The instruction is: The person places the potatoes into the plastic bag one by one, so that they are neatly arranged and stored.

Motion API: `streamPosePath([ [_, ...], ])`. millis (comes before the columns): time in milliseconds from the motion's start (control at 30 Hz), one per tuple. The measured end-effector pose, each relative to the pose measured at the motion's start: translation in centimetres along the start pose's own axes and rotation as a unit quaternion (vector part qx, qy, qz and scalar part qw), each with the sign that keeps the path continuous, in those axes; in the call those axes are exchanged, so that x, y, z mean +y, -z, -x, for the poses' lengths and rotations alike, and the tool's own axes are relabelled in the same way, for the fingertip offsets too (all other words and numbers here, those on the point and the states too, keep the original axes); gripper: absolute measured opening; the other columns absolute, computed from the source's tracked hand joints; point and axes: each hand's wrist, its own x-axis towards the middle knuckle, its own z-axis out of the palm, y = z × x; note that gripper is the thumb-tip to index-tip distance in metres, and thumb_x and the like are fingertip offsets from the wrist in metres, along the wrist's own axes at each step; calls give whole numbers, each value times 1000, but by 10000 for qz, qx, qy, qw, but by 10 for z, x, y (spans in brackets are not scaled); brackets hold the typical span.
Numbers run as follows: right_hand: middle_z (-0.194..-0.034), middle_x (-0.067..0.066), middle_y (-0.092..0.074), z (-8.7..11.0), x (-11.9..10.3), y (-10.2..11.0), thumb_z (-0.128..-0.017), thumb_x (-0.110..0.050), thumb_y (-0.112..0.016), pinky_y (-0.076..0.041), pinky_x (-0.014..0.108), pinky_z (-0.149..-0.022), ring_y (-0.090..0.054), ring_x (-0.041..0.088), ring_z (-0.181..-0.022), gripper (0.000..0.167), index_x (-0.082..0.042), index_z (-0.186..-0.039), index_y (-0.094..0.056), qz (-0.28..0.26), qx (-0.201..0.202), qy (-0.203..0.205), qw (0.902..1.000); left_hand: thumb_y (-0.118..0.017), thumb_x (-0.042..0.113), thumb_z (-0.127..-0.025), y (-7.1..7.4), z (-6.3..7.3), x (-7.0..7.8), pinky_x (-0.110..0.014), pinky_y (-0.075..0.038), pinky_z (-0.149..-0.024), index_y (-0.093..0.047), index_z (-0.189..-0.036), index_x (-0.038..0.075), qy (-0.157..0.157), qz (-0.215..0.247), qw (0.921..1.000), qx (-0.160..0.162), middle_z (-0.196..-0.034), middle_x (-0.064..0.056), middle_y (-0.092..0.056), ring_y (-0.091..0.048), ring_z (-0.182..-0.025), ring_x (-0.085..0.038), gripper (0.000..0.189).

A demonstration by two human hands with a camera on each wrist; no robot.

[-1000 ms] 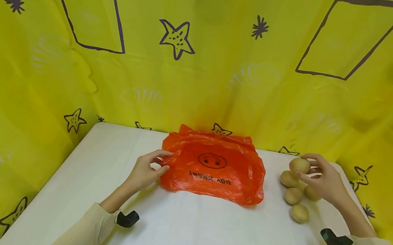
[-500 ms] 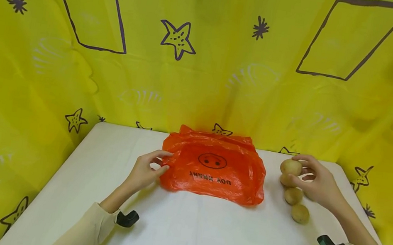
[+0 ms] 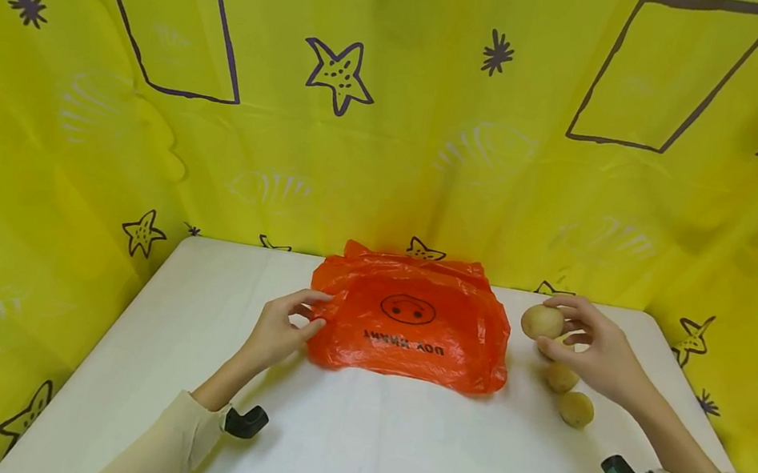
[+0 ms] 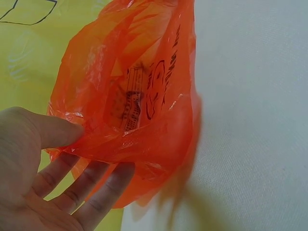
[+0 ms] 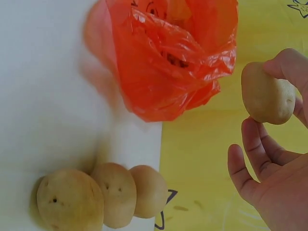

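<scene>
A crinkled red plastic bag [image 3: 406, 353] with a black pig-snout print stands at the back middle of the table, its mouth spread. My left hand [image 3: 286, 328] pinches the bag's left rim between thumb and fingers; the left wrist view looks into the bag [image 4: 139, 139], where more black print shows. To the right of the bag, my right hand [image 3: 597, 344] holds a potato [image 3: 542, 322] by thumb and fingertips, raised over other potatoes. In the right wrist view the held potato [image 5: 267, 94] is apart from the bag.
Several potatoes [image 3: 576, 410] lie in a row on the white table [image 3: 349, 450], right of the bag; the right hand partly hides them. A yellow curtain [image 3: 389, 165] with dark drawings hangs close behind the table and along both sides.
My right hand has carried the potato leftward, from over the pile toward the bag. The left hand keeps its pinch on the bag's rim and stays in place.
</scene>
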Motion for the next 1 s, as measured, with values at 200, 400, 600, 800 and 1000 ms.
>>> streamPosePath([
  [200,-106,5,-67,0,-9,-5,-84,-2,-82,-52,17,-76,-61,7,-91,50,-10,-129,-61,-72,-47,73,9999,-75,-3,-89,0,0,1,-32,-60,-73,-73,-121,12,29,24,10000,-7,-112,-8,-72,-68,-89,-24,35],
  [400,-108,7,-66,-1,-18,-13,-84,-1,-82,-54,18,-77,-61,9,-90,49,-8,-128,-61,-175,-124,155,9996,-75,-3,-89,-1,1,0,-30,-60,-69,-73,-121,12,91,53,9999,-39,-113,-9,-72,-68,-89,-25,35],
  [600,-106,4,-68,-4,-25,-24,-84,0,-82,-56,21,-77,-61,12,-89,48,-9,-126,-61,-355,-223,163,9990,-75,-2,-89,-1,0,0,-29,-60,-73,-73,-121,11,85,46,10000,-11,-112,-8,-72,-68,-89,-25,35],
  [800,-103,3,-68,-6,-33,-35,-82,1,-83,-56,22,-74,-62,12,-87,50,-9,-126,-62,-443,-223,373,9981,-76,-4,-88,-1,0,2,-31,-60,-75,-72,-122,10,12,88,10000,-8,-112,-9,-72,-69,-89,-26,37],
  [1000,-107,4,-70,-10,-42,-46,-83,-2,-83,-57,25,-75,-62,14,-90,49,-9,-127,-62,-620,-361,312,9969,-76,-4,-88,-1,1,2,-30,-60,-73,-72,-122,9,18,98,10000,9,-112,-10,-73,-69,-90,-27,36],
])
